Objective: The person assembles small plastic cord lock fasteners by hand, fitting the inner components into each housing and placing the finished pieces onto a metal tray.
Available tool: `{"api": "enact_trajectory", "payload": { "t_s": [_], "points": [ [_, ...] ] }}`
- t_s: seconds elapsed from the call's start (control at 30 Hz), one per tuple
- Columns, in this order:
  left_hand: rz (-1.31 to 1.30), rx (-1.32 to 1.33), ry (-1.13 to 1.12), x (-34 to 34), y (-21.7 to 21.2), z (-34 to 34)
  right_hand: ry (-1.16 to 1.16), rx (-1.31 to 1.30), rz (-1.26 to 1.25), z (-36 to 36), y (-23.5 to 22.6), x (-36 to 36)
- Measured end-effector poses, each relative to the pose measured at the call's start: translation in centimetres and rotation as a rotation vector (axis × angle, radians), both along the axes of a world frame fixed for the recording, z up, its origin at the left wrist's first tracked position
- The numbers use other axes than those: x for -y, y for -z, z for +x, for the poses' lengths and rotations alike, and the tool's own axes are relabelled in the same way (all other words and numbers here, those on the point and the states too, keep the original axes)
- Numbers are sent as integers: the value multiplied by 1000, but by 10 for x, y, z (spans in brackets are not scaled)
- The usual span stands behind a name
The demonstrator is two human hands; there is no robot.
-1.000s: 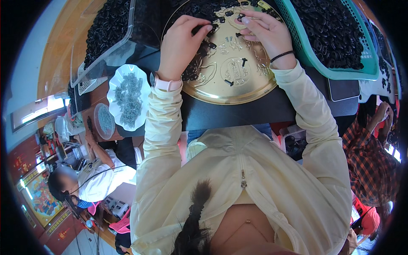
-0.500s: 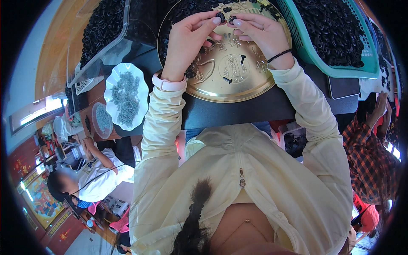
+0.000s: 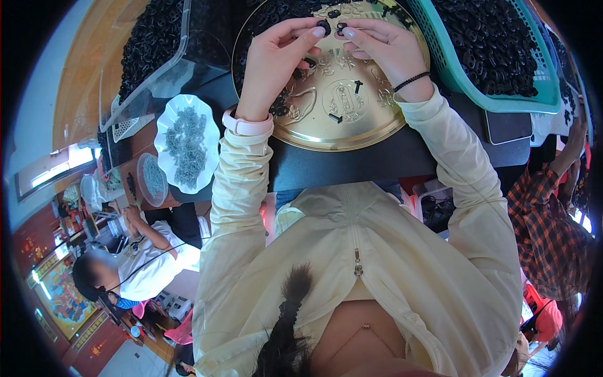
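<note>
My left hand [image 3: 282, 60] pinches a small black ring-shaped part [image 3: 324, 27] between thumb and forefinger. Close by, my right hand [image 3: 389, 53] pinches another small black part [image 3: 341, 29]. A narrow gap lies between the two pieces. Both hands are over a round gold tray [image 3: 301, 139] with an embossed pattern. Two short black pin-like pieces [image 3: 357, 87] lie on its middle, and more black parts [image 3: 279, 16] are heaped along its far and left sides. A further black piece [image 3: 309, 63] shows under my left fingers, partly hidden.
At right stands a green basket [image 3: 468, 97] full of black parts, with a dark phone-like slab [image 3: 507, 127] near it. Left are a clear bin [image 3: 147, 78] of black parts, a white scalloped dish [image 3: 161, 151] and a clear bowl [image 3: 164, 195], both with small grey pieces. Co-workers sit on both sides.
My hands stay nearly in place, each with its black part, shifting very slightly. At right, the co-worker in the checked shirt has raised an arm.
</note>
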State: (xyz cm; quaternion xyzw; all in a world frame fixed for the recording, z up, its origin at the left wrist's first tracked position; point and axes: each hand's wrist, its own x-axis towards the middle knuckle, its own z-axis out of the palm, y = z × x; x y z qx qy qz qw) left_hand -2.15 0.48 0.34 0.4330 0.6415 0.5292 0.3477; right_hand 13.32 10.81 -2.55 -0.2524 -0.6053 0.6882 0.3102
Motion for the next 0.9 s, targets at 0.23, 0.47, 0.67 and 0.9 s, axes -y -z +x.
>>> {"api": "enact_trajectory", "payload": {
  "t_s": [0.23,0.47,0.67,0.9],
  "points": [
    [27,70,30,0,-1,1,26,2,-4,0,1,1],
    [24,154,50,0,-3,3,30,3,22,1,0,1],
    [22,139,2,1,-1,7,18,-14,6,1,-2,5],
    [41,311,-21,1,3,15,-14,-68,-11,0,2,3]
  ]
}}
